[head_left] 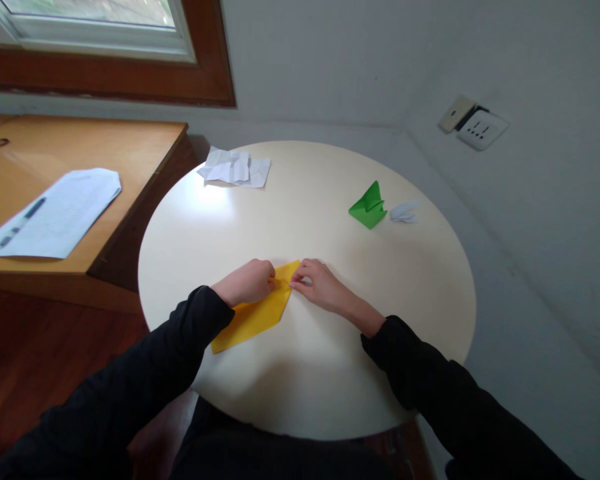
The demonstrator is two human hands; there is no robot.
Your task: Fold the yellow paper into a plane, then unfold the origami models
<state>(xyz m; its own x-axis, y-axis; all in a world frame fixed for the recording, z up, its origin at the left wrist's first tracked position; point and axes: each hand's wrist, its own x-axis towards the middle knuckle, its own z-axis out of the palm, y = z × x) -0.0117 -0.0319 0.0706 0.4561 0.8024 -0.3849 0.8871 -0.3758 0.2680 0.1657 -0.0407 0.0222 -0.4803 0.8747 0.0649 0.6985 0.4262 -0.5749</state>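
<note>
Dark sleeves (130,373) reach in from both sides over the near rim of a round, pale table (340,380), and between them the seated person's dark-clothed lap (275,453) shows below its edge. On the near half of the tabletop lies a folded sheet of yellow paper (255,323), slanting away to the right. The left hand (250,283) rests over its far edge with fingers curled down; from where I stand I cannot tell whether they pinch or just press. The right hand (320,287) has thumb and fingertips brought together on the paper's right-hand edge. Farther back, toward the right, sit a green folded paper (367,208) and, just beside it, a small white folded piece (404,213). Creased white sheets (235,168) overlap near the far left rim. Beyond that side stands a wooden desk (145,147) bearing white paper (75,207) with a pen (23,221) on it. Behind, a brown-framed window (95,33) is set into the wall.
</note>
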